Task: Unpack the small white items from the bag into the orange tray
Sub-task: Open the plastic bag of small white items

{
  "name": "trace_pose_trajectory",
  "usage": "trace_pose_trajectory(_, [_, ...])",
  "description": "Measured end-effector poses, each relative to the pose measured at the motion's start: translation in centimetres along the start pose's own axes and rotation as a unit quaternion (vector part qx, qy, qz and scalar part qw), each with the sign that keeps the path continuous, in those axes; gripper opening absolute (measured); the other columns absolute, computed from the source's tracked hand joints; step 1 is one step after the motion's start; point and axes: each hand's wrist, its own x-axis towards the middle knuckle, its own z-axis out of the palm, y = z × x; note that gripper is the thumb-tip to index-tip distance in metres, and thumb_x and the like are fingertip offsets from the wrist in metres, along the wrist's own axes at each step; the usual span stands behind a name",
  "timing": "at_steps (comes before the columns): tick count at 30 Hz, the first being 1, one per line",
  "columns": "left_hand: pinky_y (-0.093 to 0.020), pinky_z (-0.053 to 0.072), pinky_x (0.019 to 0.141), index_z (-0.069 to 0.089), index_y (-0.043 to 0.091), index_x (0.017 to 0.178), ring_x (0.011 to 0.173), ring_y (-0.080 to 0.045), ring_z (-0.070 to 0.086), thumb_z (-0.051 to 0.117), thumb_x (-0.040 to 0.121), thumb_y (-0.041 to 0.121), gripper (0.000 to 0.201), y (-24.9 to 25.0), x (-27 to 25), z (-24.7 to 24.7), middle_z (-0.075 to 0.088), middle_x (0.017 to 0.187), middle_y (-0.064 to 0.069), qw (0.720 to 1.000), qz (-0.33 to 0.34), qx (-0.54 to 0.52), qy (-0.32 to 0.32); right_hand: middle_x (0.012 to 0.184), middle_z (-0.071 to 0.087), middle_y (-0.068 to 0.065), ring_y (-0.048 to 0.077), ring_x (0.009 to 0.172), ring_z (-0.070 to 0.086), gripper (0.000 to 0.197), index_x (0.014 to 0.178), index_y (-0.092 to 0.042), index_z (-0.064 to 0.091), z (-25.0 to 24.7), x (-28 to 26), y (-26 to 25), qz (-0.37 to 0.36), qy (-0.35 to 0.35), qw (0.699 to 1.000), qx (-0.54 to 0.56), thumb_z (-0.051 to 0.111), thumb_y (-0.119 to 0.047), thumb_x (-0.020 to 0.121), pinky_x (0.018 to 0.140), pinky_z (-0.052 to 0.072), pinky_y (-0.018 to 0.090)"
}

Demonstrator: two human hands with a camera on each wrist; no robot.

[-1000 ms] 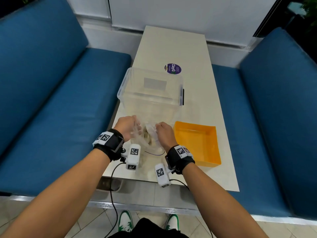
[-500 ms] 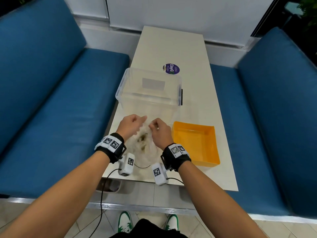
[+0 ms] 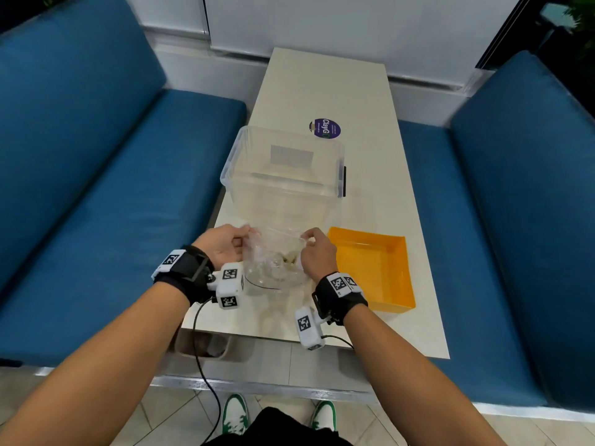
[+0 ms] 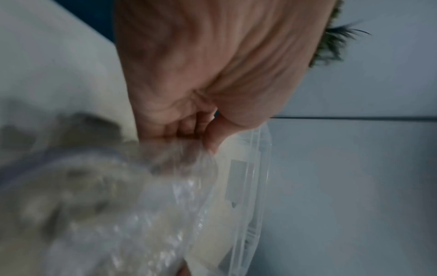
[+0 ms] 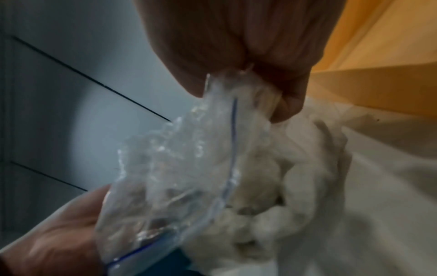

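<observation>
Flanked by 2 blue sofas, cream bench running toward 12 o'clock. Past centre, clear plastic bin; at its 4 o'clock, orange tray, nothing visible inside. Between them at the near edge, clear zip bag holding small white items. Left hand pinching the bag's mouth from 9 o'clock, right hand from 3 o'clock, both grips closed on plastic.

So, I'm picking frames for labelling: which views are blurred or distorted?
Head view: sharp, but wide-angle bending of the table edges. Left wrist view: bag badly blurred beside the left hand. Right wrist view: dim, soft; bag's white items smeared, orange tray without detail.
</observation>
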Motion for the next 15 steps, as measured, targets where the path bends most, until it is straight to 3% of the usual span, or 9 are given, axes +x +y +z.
trace_pose_trajectory(2, [-0.032,0.056,0.067,0.061,0.009,0.088,0.062,-0.017,0.053,0.052,0.101,0.005,0.016,0.2,0.4,0.0,0.059,0.065,-0.003,0.998,-0.042,-0.046,-0.006,0.108,0.065,0.015,0.028,0.079,0.055,0.031,0.107,-0.010,0.060,0.2,-0.1,-0.2,0.012,-0.001,1.000,-0.006,0.040,0.004,0.088,0.064,0.042,0.030])
trace_pose_trajectory(4, [-0.036,0.052,0.079,0.058,0.012,0.081,0.065,-0.022,0.049,0.054,0.087,0.004,0.011,0.1,0.7,0.2,0.050,0.067,-0.004,0.999,-0.033,0.006,0.004,0.117,0.063,0.015,0.031,0.095,0.057,0.026,0.113,-0.007,0.059,0.1,-0.3,-0.4,0.013,-0.004,0.999,-0.052,0.044,-0.004,0.093,0.077,0.046,0.035])
trace_pose_trajectory(5, [-0.035,0.051,0.077,0.057,0.014,0.081,0.066,-0.024,0.050,0.055,0.084,0.008,0.007,0.0,0.7,0.4,0.050,0.069,-0.004,0.998,-0.011,0.058,0.024,0.121,0.061,0.013,0.031,0.104,0.055,0.025,0.116,-0.007,0.058,0.2,-0.3,-0.4,-0.008,0.002,0.996,-0.088,0.047,-0.008,0.094,0.085,0.045,0.037])
trace_pose_trajectory(7, [-0.030,0.044,0.064,0.054,0.014,0.078,0.059,-0.023,0.045,0.054,0.083,0.015,0.005,0.1,0.6,0.9,0.048,0.069,-0.004,0.983,0.049,0.159,0.079,0.125,0.056,0.006,0.027,0.112,0.048,0.033,0.123,-0.014,0.055,0.3,-0.8,-0.7,-0.089,0.015,0.988,-0.123,0.054,-0.018,0.091,0.094,0.041,0.039])
trace_pose_trajectory(9, [-0.030,0.040,0.063,0.055,0.012,0.080,0.060,-0.025,0.045,0.054,0.081,0.018,0.006,0.0,0.7,1.4,0.048,0.072,-0.005,0.976,0.079,0.190,0.074,0.120,0.057,-0.002,0.021,0.108,0.047,0.038,0.125,-0.025,0.053,0.7,-1.0,-0.9,-0.167,-0.005,0.977,-0.135,0.058,-0.028,0.088,0.090,0.040,0.036])
trace_pose_trajectory(11, [-0.034,0.042,0.069,0.059,0.010,0.089,0.069,-0.025,0.050,0.057,0.079,0.021,0.014,-0.1,1.3,1.2,0.052,0.080,-0.007,0.973,0.083,0.205,0.061,0.103,0.066,-0.002,0.019,0.095,0.057,0.017,0.110,-0.023,0.060,1.1,-0.8,-1.0,-0.189,-0.028,0.975,-0.112,0.059,-0.030,0.094,0.082,0.045,0.035])
trace_pose_trajectory(13, [-0.035,0.046,0.079,0.065,0.008,0.094,0.083,-0.027,0.059,0.065,0.075,0.030,0.029,-0.1,1.9,0.4,0.063,0.089,-0.004,0.966,0.100,0.232,0.061,0.085,0.070,0.002,0.019,0.076,0.065,0.008,0.093,-0.018,0.063,1.0,-0.4,-1.2,-0.137,-0.029,0.990,-0.033,0.059,-0.022,0.099,0.071,0.052,0.033])
trace_pose_trajectory(15, [-0.040,0.051,0.098,0.074,0.011,0.103,0.102,-0.026,0.068,0.078,0.072,0.043,0.045,-0.2,2.2,-0.4,0.075,0.104,-0.003,0.956,0.125,0.258,0.055,0.078,0.067,0.007,0.019,0.062,0.062,0.011,0.094,-0.015,0.061,1.1,-0.1,-1.0,-0.055,-0.031,0.995,0.072,0.055,-0.012,0.101,0.059,0.052,0.032])
